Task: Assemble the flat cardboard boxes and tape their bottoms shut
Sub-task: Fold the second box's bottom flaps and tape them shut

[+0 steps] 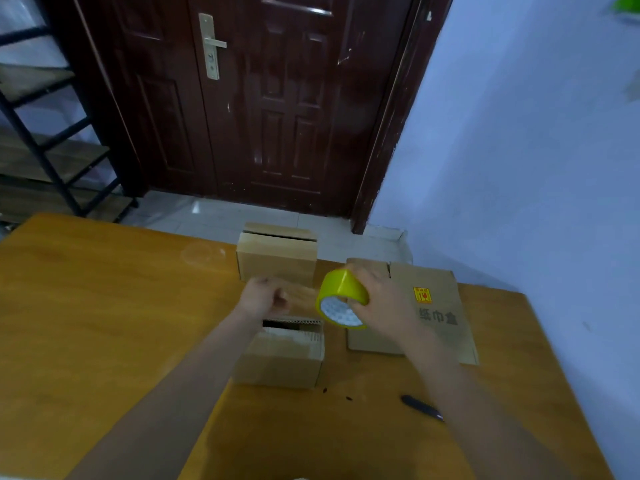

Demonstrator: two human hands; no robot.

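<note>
The right hand [377,303] grips the yellow roll of packing tape [341,299]; the left hand [265,296], just beside it, is curled — apparently pinching the tape's free end, though blur hides it; both hover directly above the small open brown cardboard box [280,355] mid-desk, its seam running left–right.

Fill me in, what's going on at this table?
A person is taping cardboard boxes. The right hand grips a yellow tape roll above the near box; the left hand, fingers curled, seems to be pulling the tape's end, though blur hides the strip. The near box's top seam is partly open. A second box stands at the table's far edge. Flat cardboard lies to the right, and a dark tool, perhaps a knife, lies nearer.
</note>
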